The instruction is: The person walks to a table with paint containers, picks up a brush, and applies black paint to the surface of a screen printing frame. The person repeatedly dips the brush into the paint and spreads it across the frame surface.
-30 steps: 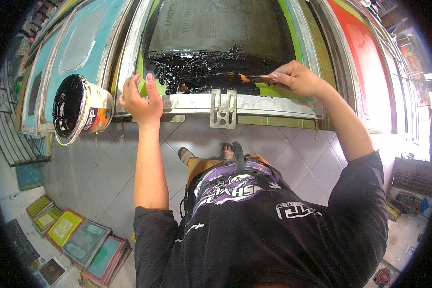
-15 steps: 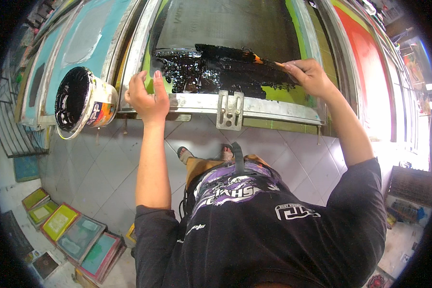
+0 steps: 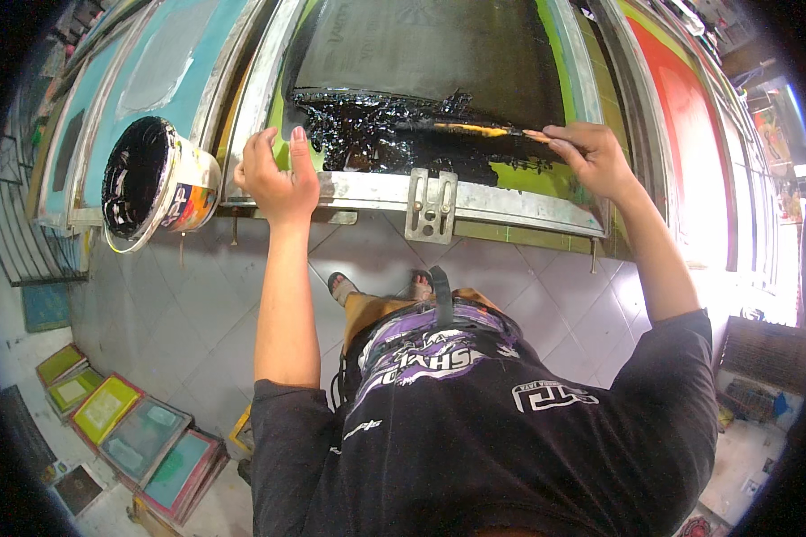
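My right hand (image 3: 591, 159) grips the wooden handle of a flat ink spatula (image 3: 484, 131), stained orange and black. Its blade lies nearly edge-on over glossy black ink (image 3: 358, 134) at the near end of a printing screen. The screen's metal frame (image 3: 358, 190) surrounds a dark mesh (image 3: 421, 58) with green borders. My left hand (image 3: 278, 174) is at the frame's near-left corner, thumb and fingers apart, holding nothing visible. To its left is an ink-smeared white bucket (image 3: 197, 188), black inside, tilted with its mouth to the left.
A slotted metal bracket (image 3: 431, 206) projects from the frame's near rail. Other screens flank it: a turquoise one (image 3: 166, 63) on the left, a red one (image 3: 672, 98) on the right. Several small framed screens (image 3: 134, 438) lie on the floor at lower left. Grey tiles (image 3: 242, 268) lie below.
The spatula has turned from showing its broad black side to nearly edge-on, and its tip has shifted right and down. My right hand moved slightly right; the left hand barely moved.
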The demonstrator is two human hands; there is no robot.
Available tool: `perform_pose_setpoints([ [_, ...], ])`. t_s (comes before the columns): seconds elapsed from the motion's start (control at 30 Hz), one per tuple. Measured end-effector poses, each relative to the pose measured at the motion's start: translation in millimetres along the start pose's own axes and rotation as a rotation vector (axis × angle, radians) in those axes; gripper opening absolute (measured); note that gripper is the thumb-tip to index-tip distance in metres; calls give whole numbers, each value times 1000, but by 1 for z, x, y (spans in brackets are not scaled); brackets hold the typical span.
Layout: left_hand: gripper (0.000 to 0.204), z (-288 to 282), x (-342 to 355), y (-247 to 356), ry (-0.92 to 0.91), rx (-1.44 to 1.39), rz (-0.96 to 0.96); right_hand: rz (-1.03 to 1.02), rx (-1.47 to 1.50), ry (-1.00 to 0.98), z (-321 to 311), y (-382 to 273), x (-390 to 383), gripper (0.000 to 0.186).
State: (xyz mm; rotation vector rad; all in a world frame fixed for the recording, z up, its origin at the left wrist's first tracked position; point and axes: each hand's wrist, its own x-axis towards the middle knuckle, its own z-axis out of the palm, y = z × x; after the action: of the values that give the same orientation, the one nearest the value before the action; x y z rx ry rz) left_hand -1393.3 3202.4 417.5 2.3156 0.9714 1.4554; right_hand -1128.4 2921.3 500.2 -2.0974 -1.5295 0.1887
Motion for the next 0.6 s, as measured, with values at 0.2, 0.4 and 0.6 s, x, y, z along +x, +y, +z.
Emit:
perform_pose_setpoints([
  [0.2,35,-2,0,1,-21,39,-23,-53,-75,38,3,-14,1,27],
  [0.4,35,-3,1,4,-48,42,-24,70,-56,78,7,-12,7,26],
  [0.6,35,-1,0,1,-32,46,-10,167,47,-22,-17,1,6,31],
])
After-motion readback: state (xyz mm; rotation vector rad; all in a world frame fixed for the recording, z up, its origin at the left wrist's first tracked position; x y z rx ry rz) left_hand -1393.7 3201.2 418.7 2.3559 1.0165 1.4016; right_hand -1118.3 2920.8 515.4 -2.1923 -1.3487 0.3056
